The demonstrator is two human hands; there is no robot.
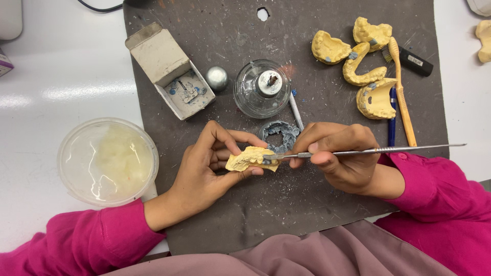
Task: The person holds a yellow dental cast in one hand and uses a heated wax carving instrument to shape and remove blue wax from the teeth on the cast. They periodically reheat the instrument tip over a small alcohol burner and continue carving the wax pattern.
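The yellow dental cast (251,159) was a small, pale, rough-edged block with a ridged top, held just above the dark grey mat (327,194) near its middle. Its underside and the tip of the thin metal instrument (368,151) were hard to make out where they met — the contact point sat partly behind the fingers. The left hand (207,168) had its fingers curled shut around the cast, and the right hand (340,153) pinched the instrument tightly, pen-fashion, its tip touching the cast's right edge.
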